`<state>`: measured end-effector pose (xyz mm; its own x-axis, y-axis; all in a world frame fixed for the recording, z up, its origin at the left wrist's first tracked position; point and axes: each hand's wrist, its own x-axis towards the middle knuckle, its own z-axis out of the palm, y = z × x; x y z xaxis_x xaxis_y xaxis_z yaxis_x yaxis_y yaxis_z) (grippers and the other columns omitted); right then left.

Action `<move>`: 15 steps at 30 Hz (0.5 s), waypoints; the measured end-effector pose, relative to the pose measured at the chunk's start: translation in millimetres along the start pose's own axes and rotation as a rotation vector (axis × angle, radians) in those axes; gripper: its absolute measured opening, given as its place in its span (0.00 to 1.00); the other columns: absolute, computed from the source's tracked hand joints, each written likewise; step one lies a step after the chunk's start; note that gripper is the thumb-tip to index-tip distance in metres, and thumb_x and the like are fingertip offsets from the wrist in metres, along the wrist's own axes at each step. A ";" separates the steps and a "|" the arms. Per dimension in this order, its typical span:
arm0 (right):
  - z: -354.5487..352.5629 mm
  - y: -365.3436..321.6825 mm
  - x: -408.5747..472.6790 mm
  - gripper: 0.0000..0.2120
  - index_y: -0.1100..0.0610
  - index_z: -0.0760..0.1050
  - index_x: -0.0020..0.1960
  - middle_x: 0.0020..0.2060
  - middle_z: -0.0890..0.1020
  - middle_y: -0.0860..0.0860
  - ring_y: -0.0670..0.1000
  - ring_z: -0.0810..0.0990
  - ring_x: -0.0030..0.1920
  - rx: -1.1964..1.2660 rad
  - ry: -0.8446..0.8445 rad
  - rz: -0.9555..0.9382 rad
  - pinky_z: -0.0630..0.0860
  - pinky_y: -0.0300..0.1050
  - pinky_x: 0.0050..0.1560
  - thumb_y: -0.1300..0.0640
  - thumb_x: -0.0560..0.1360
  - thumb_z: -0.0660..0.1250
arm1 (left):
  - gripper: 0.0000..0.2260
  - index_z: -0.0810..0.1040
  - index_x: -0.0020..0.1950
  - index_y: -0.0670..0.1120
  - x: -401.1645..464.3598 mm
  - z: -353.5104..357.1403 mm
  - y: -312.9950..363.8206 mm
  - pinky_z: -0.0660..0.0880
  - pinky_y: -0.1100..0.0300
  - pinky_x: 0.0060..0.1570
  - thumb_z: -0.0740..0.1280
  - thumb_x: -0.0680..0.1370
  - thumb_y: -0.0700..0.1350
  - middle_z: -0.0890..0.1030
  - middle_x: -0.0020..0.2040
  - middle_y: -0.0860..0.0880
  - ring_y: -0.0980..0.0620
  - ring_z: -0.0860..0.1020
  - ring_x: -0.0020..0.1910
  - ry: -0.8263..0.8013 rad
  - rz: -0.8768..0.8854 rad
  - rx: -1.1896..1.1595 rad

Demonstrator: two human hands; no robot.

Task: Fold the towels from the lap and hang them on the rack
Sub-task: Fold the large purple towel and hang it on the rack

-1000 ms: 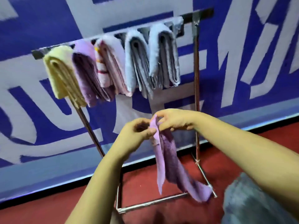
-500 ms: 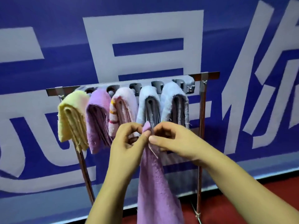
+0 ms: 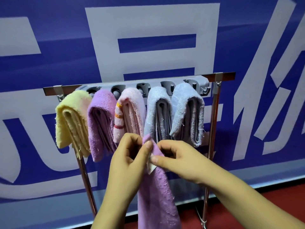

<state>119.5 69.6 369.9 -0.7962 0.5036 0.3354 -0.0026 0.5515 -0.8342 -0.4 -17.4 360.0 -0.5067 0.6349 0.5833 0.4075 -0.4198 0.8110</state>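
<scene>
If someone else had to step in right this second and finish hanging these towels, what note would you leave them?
Left hand: pinches the top corner of the long purple terry towel.
Right hand: pinches the same towel just below, at its small white label. The towel hangs down unfolded between them.
Done: five folded towels hang on the steel rack: yellow, purple, pink striped, and two pale blue.
Left: fold the held towel and hang it; the free hook at the rail's right end looks open. The lap is out of view.
</scene>
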 end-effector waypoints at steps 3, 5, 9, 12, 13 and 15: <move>-7.7 -1.5 0.6 0.09 0.55 0.72 0.38 0.26 0.70 0.42 0.40 0.66 0.29 -0.106 0.052 -0.024 0.65 0.38 0.34 0.53 0.75 0.66 | 0.09 0.75 0.36 0.51 5.0 -12.0 1.1 0.71 0.60 0.41 0.75 0.66 0.45 0.75 0.35 0.49 0.55 0.74 0.39 0.004 -0.061 -0.156; -11.8 -5.5 -0.3 0.10 0.52 0.70 0.37 0.27 0.71 0.41 0.39 0.67 0.29 -0.169 0.062 -0.068 0.64 0.35 0.32 0.54 0.76 0.65 | 0.14 0.77 0.41 0.52 8.3 -18.1 5.1 0.74 0.65 0.39 0.77 0.64 0.38 0.78 0.35 0.52 0.57 0.75 0.37 -0.012 -0.092 -0.217; -16.4 -14.5 -2.1 0.07 0.53 0.72 0.44 0.35 0.76 0.45 0.41 0.70 0.35 -0.340 -0.012 -0.130 0.68 0.38 0.38 0.50 0.76 0.64 | 0.19 0.81 0.52 0.52 15.8 -29.2 8.5 0.77 0.68 0.42 0.76 0.64 0.38 0.83 0.38 0.53 0.59 0.80 0.40 -0.029 -0.125 -0.195; -26.4 -16.3 -4.9 0.05 0.51 0.74 0.47 0.40 0.79 0.46 0.40 0.72 0.37 -0.379 -0.192 -0.098 0.69 0.36 0.40 0.51 0.75 0.67 | 0.10 0.84 0.39 0.54 21.4 -37.6 8.5 0.76 0.70 0.39 0.74 0.67 0.37 0.84 0.35 0.53 0.59 0.79 0.37 0.029 -0.088 -0.089; -29.7 -14.0 -6.8 0.05 0.49 0.73 0.47 0.39 0.78 0.44 0.40 0.73 0.37 -0.398 -0.263 -0.074 0.70 0.36 0.39 0.51 0.74 0.68 | 0.08 0.84 0.37 0.51 23.5 -40.1 8.9 0.75 0.70 0.37 0.73 0.67 0.38 0.83 0.34 0.53 0.59 0.78 0.35 0.053 -0.093 -0.109; -34.0 -6.1 -11.5 0.03 0.48 0.74 0.46 0.40 0.76 0.42 0.41 0.74 0.41 -0.517 -0.380 -0.037 0.72 0.39 0.44 0.51 0.74 0.68 | 0.03 0.81 0.37 0.47 27.5 -45.3 10.3 0.74 0.70 0.32 0.72 0.66 0.39 0.81 0.32 0.53 0.57 0.76 0.33 0.077 -0.104 -0.158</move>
<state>149.2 83.1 386.0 -0.9604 0.2594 0.1021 0.1823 0.8615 -0.4740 -44.6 -33.7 386.5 -0.5990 0.6310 0.4931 0.2286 -0.4554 0.8604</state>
